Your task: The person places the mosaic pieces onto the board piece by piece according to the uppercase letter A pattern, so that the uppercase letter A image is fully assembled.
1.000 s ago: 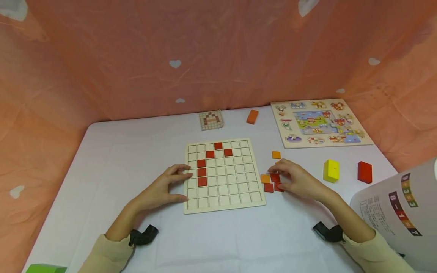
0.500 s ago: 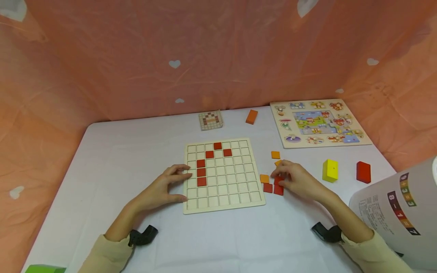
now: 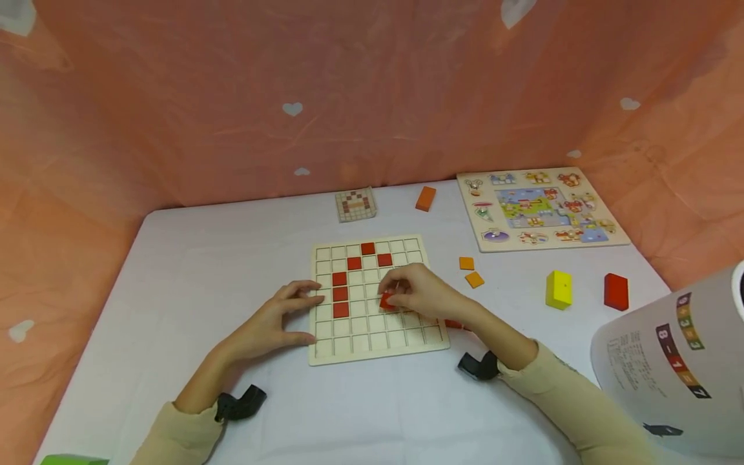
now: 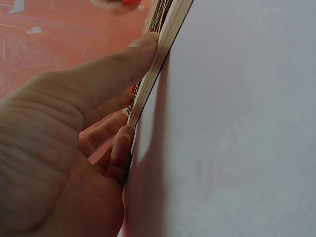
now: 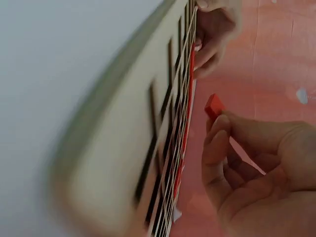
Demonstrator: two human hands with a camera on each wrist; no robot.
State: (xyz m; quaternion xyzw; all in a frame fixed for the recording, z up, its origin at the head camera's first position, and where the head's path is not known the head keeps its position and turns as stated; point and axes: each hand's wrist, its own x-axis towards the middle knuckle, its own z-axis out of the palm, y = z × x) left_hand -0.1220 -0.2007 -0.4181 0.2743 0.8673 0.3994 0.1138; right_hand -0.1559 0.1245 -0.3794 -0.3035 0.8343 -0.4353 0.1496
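The right hand (image 3: 421, 294) has come in from the loose tiles at three o'clock of the grid board (image 3: 430, 337) and now hangs over the board's middle, pinching a red tile (image 3: 386, 300) in its fingertips (clear of the cells in the right wrist view). So picking up looks done and setting down is what remains. The left hand (image 3: 273, 323) steadies the board's nine o'clock edge, thumb and fingers curled against it. Bare cells lie open toward five o'clock.
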